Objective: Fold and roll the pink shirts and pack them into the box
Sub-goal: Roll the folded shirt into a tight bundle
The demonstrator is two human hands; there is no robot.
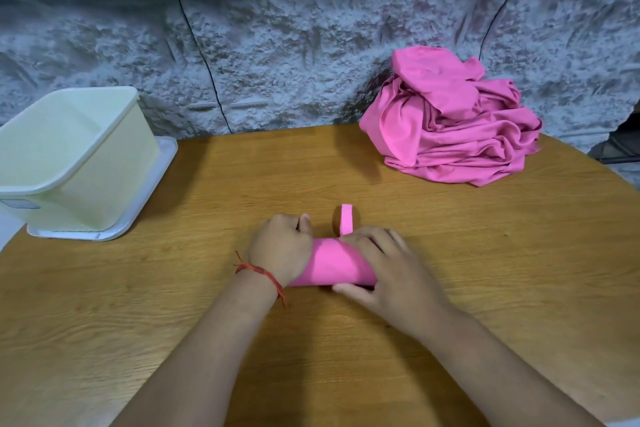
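Note:
A tight pink shirt roll [332, 265] lies across the wooden table [485, 270] in front of me. My left hand [282, 246] grips its left end, fingers curled over the top. My right hand [388, 267] clasps its right end, thumb underneath at the near side. A narrow pink strip [346, 221] sticks up behind the roll, between the hands. A heap of loose pink shirts [450, 125] sits at the back right of the table. The pale yellow plastic box [114, 163] stands at the left, and nothing is visible inside it.
The box rests on a white lid or tray [152, 184] near the table's left edge. A grey textured wall covering [277, 45] rises just behind the table. The table's edge curves away at the far right.

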